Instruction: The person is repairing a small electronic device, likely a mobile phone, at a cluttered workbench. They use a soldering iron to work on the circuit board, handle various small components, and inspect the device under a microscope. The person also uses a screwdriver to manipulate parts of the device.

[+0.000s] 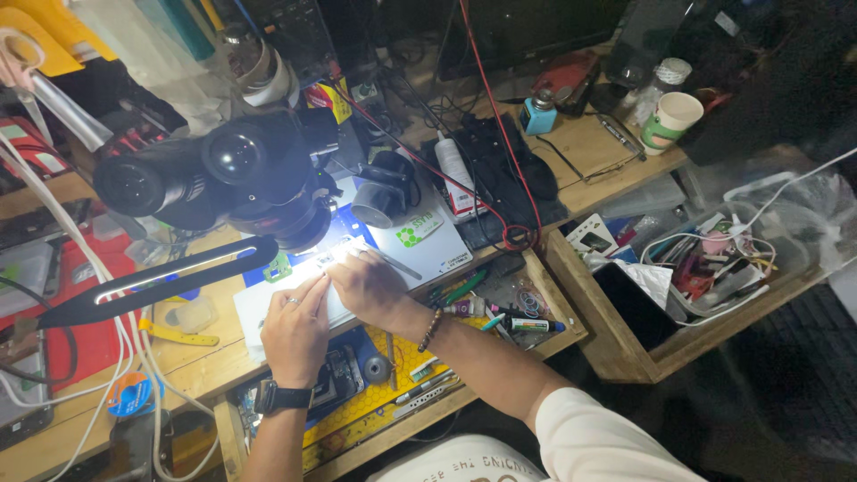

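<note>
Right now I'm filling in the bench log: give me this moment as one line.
left hand: pressing white sheet | right hand: holding thin tool | above: microscope | lighting: lit work spot

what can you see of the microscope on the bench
The stereo microscope is black and looks like metal or hard plastic. Two round eyepieces point up and to the left, toward the camera, their glass catching a dull reflection. Its broad head tapers down to a ring below, where bright white light falls on the white work mat. It stands above that lit spot, just beyond the left hand and right hand. Neither hand touches it. Its stand is hidden.
</note>
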